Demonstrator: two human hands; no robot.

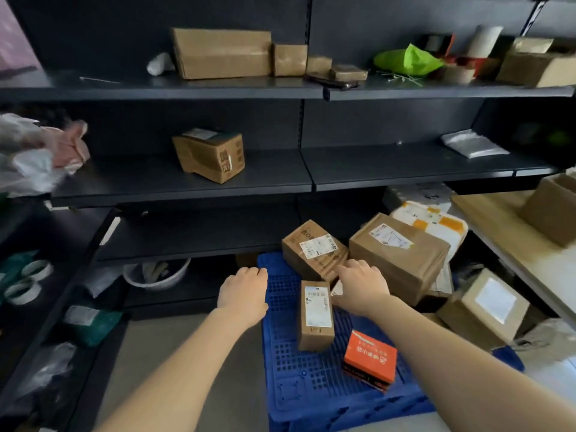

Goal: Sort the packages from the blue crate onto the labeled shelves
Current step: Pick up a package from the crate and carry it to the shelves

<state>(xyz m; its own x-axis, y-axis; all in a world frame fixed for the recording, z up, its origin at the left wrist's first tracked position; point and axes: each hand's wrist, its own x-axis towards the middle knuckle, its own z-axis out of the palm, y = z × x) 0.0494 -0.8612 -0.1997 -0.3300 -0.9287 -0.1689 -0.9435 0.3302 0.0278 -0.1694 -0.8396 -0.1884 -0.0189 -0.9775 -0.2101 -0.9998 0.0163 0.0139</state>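
Here, white-labelled box point(315, 316), orange box point(370, 360), Chinese lettering

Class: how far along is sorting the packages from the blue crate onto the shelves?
Looks early. Done: a labelled carton and a grey mailer lie on the middle shelf. In hand: nothing lifted; the right hand reaches beside the narrow carton, the left hand sits at the blue crate. Left: that carton, the orange box, larger cartons.

Rear: dark grey metal shelving unit point(187, 188), matte back panels, slotted uprights. Left: second dark rack point(71, 294), set at an angle. Right: light wooden table point(492, 219). Floor point(237, 385) pale grey. Lighting dim, brighter at right.
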